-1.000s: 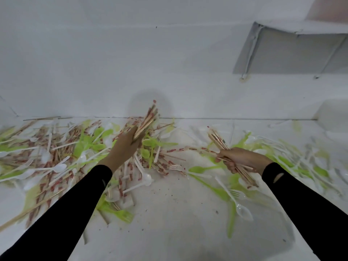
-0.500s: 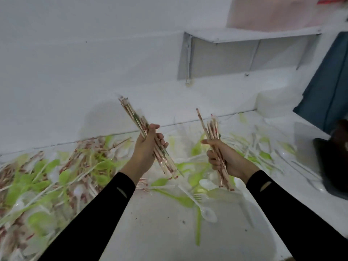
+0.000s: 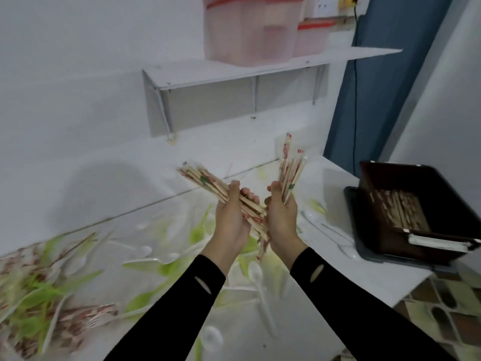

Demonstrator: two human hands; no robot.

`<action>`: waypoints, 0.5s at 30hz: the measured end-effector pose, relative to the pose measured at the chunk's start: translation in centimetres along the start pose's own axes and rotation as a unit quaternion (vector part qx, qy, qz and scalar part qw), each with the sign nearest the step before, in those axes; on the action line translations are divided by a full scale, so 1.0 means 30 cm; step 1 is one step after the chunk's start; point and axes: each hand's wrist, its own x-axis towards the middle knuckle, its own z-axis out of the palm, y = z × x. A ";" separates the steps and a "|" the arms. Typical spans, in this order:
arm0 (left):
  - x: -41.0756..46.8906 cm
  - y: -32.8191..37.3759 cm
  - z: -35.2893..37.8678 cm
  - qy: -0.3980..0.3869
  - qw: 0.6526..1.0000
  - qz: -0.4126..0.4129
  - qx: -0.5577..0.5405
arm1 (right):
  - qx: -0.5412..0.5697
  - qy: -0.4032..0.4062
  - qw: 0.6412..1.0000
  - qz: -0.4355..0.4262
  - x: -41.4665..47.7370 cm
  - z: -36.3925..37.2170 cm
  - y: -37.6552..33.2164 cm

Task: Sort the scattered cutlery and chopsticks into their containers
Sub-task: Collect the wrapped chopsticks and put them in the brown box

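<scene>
My left hand [image 3: 230,225] grips a bundle of wrapped wooden chopsticks [image 3: 205,182] that slants up to the left. My right hand [image 3: 282,220] grips a second chopstick bundle [image 3: 290,168] pointing almost straight up. The two hands are raised side by side above the white counter [image 3: 364,280], and the bundles cross between them. A dark brown bin [image 3: 440,201] holding several chopsticks stands at the right end of the counter. Green and white plastic cutlery and more wrapped chopsticks [image 3: 86,316] lie scattered over the counter to the left and below my hands.
A white wall shelf [image 3: 234,71] carries pink translucent containers with red lids [image 3: 250,27]. A blue panel with a black cable [image 3: 364,105] stands behind the bin. The counter's right edge drops to a patterned tile floor [image 3: 442,298].
The view has swung right, bringing the brown bin and shelf containers into sight. Both hands have carried their chopstick bundles up and right and drawn together until the bundles cross.
</scene>
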 end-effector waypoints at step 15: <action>0.107 -0.512 0.350 -0.030 0.987 -0.157 0.032 | 0.141 -0.042 0.989 -0.002 0.284 -0.404 -0.333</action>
